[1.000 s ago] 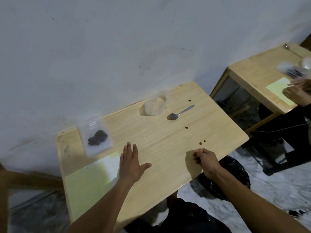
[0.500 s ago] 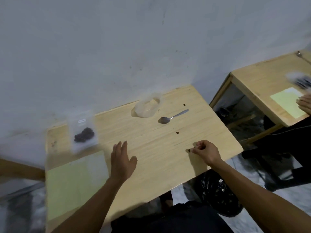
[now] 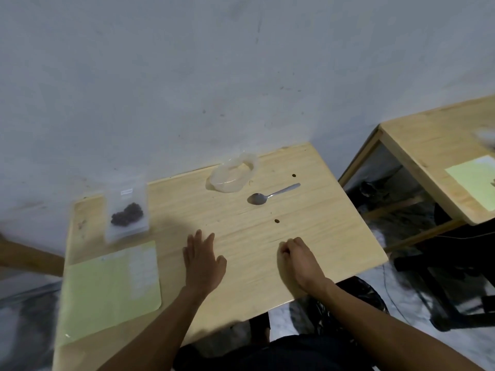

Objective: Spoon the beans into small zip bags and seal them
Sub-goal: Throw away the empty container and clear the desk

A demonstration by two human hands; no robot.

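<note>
My right hand [image 3: 297,259], fingers curled with whatever they pinched hidden, sat nearer the loose dark bean [image 3: 277,221] just beyond it than my flat, open left hand [image 3: 202,261]; the silver metal spoon [image 3: 272,194] lay farther, handle angled right.

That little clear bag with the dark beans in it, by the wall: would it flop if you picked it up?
Probably. The zip bag looks like thin clear film, so it should sag. The beans sit clumped low, so they would likely slump to the bottom. It seems light, and perhaps slippery on the wooden table.
</note>
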